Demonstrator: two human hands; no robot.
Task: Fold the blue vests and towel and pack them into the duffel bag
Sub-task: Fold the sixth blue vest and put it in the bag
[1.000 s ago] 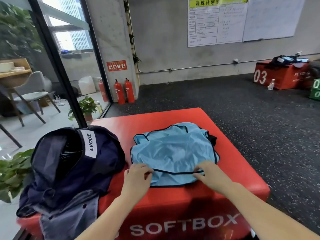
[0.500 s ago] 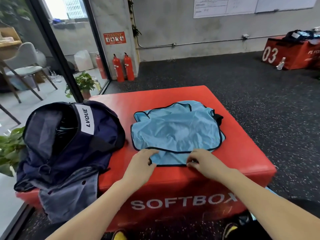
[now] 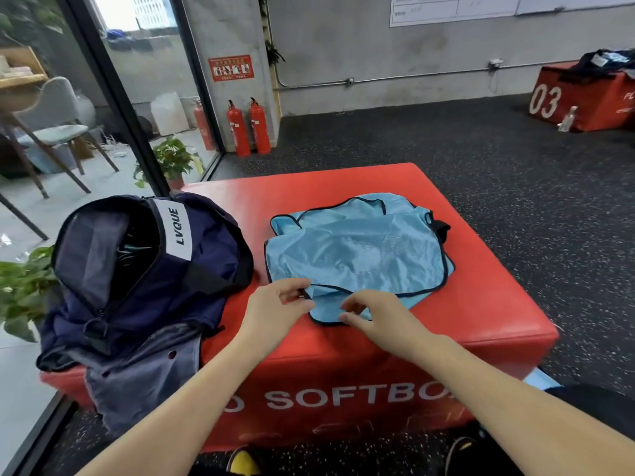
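Red soft box (image 3: pixel 464 321) carries everything: at its near edge the blue vest (image 3: pixel 357 255) hem is pinched by the left hand (image 3: pixel 275 310) and the right hand (image 3: pixel 381 316); the open duffel bag (image 3: pixel 144 269) lies left.

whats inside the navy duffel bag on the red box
The navy fabric duffel bag lies unzipped on the red foam box. Through its opening show grey mesh lining and something pale blue deep in shadow; what it is cannot be told. The flap hides the rest.
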